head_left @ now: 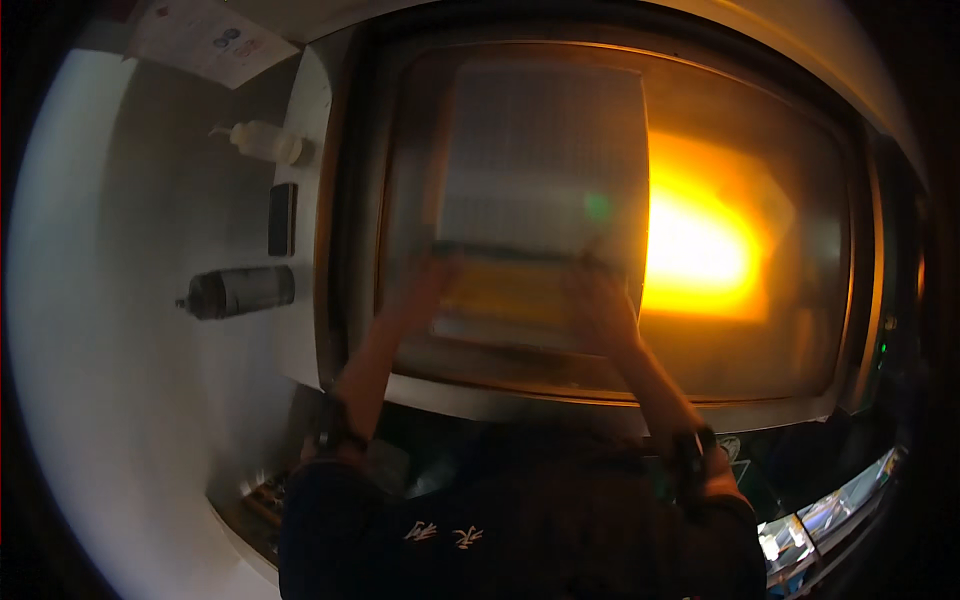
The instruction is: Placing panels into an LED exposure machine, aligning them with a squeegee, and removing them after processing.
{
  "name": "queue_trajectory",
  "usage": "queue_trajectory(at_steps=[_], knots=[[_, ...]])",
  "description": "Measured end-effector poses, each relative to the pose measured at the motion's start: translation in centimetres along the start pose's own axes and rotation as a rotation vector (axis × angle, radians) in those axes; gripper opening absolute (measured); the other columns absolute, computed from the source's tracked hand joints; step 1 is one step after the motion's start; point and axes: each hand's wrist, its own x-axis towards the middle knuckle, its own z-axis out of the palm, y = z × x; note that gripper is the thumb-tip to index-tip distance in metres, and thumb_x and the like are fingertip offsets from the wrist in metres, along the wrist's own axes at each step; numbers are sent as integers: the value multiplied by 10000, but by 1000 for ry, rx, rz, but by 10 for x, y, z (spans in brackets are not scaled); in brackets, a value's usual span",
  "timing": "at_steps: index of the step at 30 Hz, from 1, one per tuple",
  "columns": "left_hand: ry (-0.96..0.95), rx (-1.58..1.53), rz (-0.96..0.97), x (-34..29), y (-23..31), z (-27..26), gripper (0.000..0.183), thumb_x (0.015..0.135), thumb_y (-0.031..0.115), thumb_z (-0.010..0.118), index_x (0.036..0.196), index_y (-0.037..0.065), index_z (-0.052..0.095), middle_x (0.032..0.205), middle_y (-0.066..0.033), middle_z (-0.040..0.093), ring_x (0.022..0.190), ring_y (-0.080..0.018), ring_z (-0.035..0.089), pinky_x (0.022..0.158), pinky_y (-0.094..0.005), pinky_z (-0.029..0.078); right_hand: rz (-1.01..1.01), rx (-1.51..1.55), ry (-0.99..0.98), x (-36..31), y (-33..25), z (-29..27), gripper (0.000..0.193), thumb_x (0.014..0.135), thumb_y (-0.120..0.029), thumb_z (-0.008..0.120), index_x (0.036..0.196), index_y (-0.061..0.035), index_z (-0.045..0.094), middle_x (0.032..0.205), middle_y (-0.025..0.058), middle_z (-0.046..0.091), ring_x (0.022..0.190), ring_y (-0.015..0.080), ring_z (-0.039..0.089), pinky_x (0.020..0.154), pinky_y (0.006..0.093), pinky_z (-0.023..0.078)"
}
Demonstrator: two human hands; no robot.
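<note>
A pale, finely lined rectangular sheet or panel (545, 150) lies over the left part of a framed, lit glass surface. Across its lower part runs a dark narrow strip (510, 251), with a yellowish band (510, 290) below it. My left hand (428, 282) is at the strip's left end, and my right hand (600, 300) is near its right end. Motion smears the fingers of both hands, so their grip on the strip or the band cannot be made out.
Bright yellow light (705, 240) glows right of the panel. A raised dark frame (350, 200) surrounds the glass. On the left ledge are a pale squeeze bottle (265, 142), a dark phone-like rectangle (282, 219) and a dark bottle (240, 290). A printed sheet (215, 40) hangs upper left.
</note>
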Motion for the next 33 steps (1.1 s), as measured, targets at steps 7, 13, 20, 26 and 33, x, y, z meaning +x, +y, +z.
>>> queue_trajectory(at_steps=[7,13,20,26,33], knots=[[256,88,-37,231,-109,-128,770,814,82,670,1487,246,334,1480,-58,421,1366,-355,367,1088,-649,290,227,-149,143,242,116,-23,738,799,-76,620,1475,-228,366,1507,9,400,1377,269,389,1107,555,323],[366,-147,-37,348,-121,-186,723,836,-15,575,1474,255,365,1391,-86,510,1297,-344,448,1078,-557,361,203,-257,238,343,242,-30,588,917,-123,495,1460,-314,376,1510,-24,400,1380,263,392,1110,542,331],[557,175,-89,337,-92,-186,682,893,-2,533,1487,277,347,1518,-24,383,1365,-346,379,1137,-548,291,220,-261,165,332,250,-33,686,874,-72,562,1485,-297,346,1514,-1,398,1371,263,401,1110,498,346],[121,-7,-110,180,-53,-118,679,927,332,568,1520,236,251,1561,-105,297,1422,-391,278,1151,-626,159,102,-208,64,189,132,-10,585,858,-181,575,1422,-251,434,1395,31,504,1215,294,509,1006,542,420],[-193,32,106,-3,26,4,791,848,217,645,1527,224,239,1579,-62,264,1431,-404,229,1105,-700,154,12,28,-243,-43,6,-21,735,854,-181,600,1512,-213,273,1542,55,336,1338,320,430,1081,638,303]])
